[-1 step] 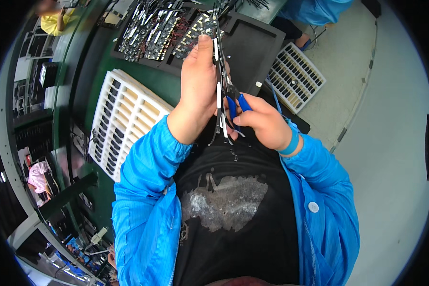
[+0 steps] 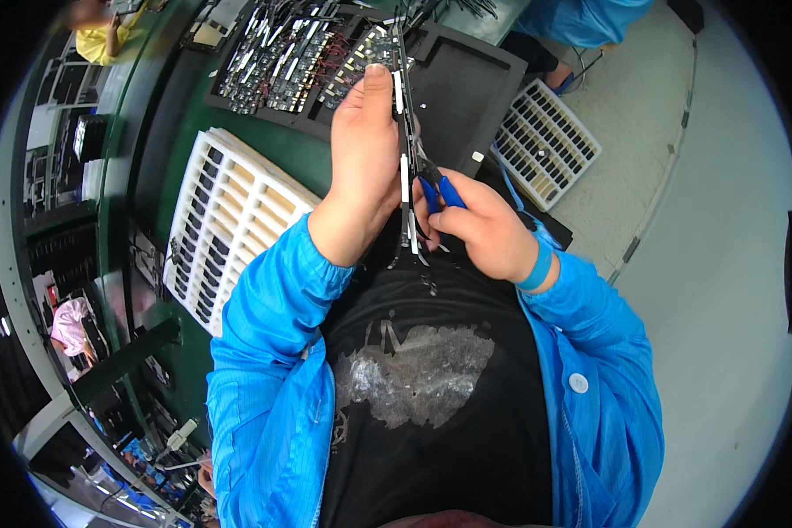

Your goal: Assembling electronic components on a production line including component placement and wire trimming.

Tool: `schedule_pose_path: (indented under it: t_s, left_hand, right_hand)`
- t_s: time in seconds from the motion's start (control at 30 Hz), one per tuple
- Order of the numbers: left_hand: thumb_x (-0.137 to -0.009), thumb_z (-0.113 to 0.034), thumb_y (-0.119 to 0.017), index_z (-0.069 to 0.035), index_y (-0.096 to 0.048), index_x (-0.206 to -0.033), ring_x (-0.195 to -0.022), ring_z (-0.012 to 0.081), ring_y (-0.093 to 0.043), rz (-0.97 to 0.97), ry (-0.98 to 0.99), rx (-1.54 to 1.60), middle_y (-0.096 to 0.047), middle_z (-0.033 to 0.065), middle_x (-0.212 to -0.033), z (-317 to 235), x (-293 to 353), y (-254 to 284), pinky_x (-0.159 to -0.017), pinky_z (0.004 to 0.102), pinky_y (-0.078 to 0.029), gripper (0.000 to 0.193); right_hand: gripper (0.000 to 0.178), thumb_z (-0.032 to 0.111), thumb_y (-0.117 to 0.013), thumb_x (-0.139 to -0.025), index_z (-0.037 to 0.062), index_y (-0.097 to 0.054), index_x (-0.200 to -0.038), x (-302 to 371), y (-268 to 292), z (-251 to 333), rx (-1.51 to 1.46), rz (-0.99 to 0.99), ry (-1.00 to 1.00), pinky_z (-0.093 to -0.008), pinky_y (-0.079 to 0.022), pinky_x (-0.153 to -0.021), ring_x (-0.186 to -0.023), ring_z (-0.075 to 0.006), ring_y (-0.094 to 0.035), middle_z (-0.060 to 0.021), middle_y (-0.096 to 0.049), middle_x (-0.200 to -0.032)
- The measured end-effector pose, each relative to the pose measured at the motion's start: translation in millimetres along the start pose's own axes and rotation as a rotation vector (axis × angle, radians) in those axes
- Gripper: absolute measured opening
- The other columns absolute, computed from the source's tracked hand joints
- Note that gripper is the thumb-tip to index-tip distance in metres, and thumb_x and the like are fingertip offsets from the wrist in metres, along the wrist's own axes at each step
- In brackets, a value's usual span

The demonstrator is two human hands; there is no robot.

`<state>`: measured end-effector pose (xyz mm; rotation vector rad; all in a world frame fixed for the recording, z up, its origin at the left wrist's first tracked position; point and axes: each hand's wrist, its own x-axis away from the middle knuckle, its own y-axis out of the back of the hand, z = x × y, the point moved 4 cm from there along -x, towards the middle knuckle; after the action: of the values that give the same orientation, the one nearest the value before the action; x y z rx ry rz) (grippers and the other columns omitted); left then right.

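Left hand point(image 2: 363, 145) pinches the bundle of slim dark strips point(image 2: 405, 176) beneath its thumb, near the black tray point(image 2: 475, 84); right hand point(image 2: 486, 227) has its fingers wrapped round the blue-handled pliers point(image 2: 451, 191), tip contact unclear; sound work calls for a steady bundle and tips clear of fingers

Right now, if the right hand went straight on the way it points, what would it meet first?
Probably the thin black-and-white strips in the left hand: the right hand points toward the picture's upper left, its blue-handled metal pliers leading. Depth is unclear, so the tips may or may not touch.
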<state>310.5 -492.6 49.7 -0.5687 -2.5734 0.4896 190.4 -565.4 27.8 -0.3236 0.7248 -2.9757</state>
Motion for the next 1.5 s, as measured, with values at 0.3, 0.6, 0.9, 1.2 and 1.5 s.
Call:
schedule_pose_path:
  t_s: [0.3, 0.6, 0.9, 1.2, 1.5]
  left_hand:
    - [-0.105, -0.03, -0.052, -0.002, -0.064, -0.1, -0.075, 0.0064, -0.061, 0.023, -0.526, -0.151, -0.069, 0.0029, -0.091, -5.3, 3.0, 11.8, -0.069, 0.0217, -0.049, 0.032]
    - [-0.104, -0.028, -0.054, -0.002, -0.064, -0.099, -0.077, 0.0069, -0.061, 0.019, -0.588, -0.093, -0.07, 0.0034, -0.092, -6.1, 4.7, 9.0, -0.071, 0.0222, -0.05, 0.029]
    - [-0.104, -0.025, -0.056, -0.005, -0.062, -0.097, -0.072, 0.0018, -0.051, 0.005, -0.665, -0.106, -0.063, -0.0034, -0.084, -7.4, 9.2, 7.6, -0.064, 0.0179, -0.041, 0.022]
    - [-0.104, -0.029, -0.054, -0.003, -0.064, -0.098, -0.076, 0.0075, -0.062, 0.015, -0.685, -0.06, -0.07, 0.0038, -0.091, -3.8, 6.7, 8.8, -0.07, 0.023, -0.051, 0.028]
    - [-0.103, -0.052, -0.046, -0.012, -0.045, -0.07, -0.046, 0.0102, -0.038, -0.034, -0.237, -0.135, -0.042, 0.0005, -0.054, -0.6, 15.2, 2.6, -0.044, 0.0263, -0.031, 0.052]
  right_hand:
    - [0.044, 0.003, -0.052, -0.091, -0.0014, -0.048, -0.134, 3.0, -0.8, 32.2, 0.922, -0.293, 0.294, -0.0414, -0.049, -0.089, -0.103, -0.0374, -0.063, -0.0212, -0.063, -0.113]
    - [0.047, 0.002, -0.052, -0.088, -0.0028, -0.047, -0.134, 3.1, -0.8, 39.0, 0.937, -0.309, 0.264, -0.044, -0.048, -0.092, -0.106, -0.0402, -0.061, -0.0231, -0.061, -0.116]
    - [0.05, 0.002, -0.052, -0.086, -0.0043, -0.046, -0.135, 3.5, -4.9, 39.1, 1.014, -0.313, 0.271, -0.0457, -0.048, -0.092, -0.109, -0.0419, -0.059, -0.025, -0.059, -0.12]
    - [0.036, 0.003, -0.054, -0.085, -0.0023, -0.052, -0.121, 2.6, -6.5, 38.0, 1.081, -0.352, 0.317, -0.0469, -0.051, -0.082, -0.097, -0.0426, -0.062, -0.0232, -0.063, -0.106]
    - [0.027, 0.006, -0.051, -0.087, -0.0029, -0.055, -0.112, 1.5, -2.6, 31.6, 0.766, -0.157, 0.231, -0.0392, -0.049, -0.063, -0.066, -0.0355, -0.061, -0.0185, -0.063, -0.079]
